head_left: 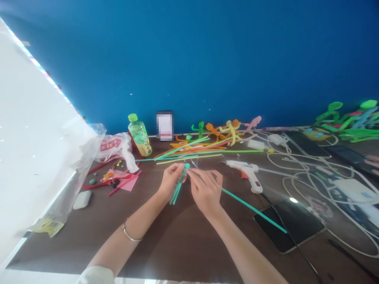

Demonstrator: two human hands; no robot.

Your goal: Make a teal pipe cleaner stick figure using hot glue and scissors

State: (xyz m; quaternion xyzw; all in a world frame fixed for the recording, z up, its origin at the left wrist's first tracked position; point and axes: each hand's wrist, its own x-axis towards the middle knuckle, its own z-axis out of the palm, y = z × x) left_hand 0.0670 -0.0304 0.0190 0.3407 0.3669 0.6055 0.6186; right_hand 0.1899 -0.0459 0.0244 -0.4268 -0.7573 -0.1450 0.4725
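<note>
1. Mid-counter, my left hand point(170, 182) has a teal pipe-cleaner bundle point(177, 192) pinched near its top. The fingers are tight and narrow, and the loose ends hang down toward me.
2. My right hand point(205, 192) comes in from the other side, with its fingertips point(190, 173) in a narrow pinch on that same top bit. A long teal stem point(254, 211) runs from under that hand toward the near right of the counter point(177, 252). Can't really tell where it joins the bundle.
3. Handling-wise, this stuff looks super light, soft and bendy, and the fuzz should keep it from being slippery. I'd say the twisted top is the best place to hold, since the long ends look floppy.
4. Along the far edge there's a loose pile of pipe cleaners point(189, 150), some pipe-cleaner figures point(219, 132) and a green-capped bottle point(139, 135). A hot glue gun point(244, 174) and a tablet point(288, 225) sit to my right, with pink paper point(128, 182) and a plastic bag point(68, 185) toward the left edge.
</note>
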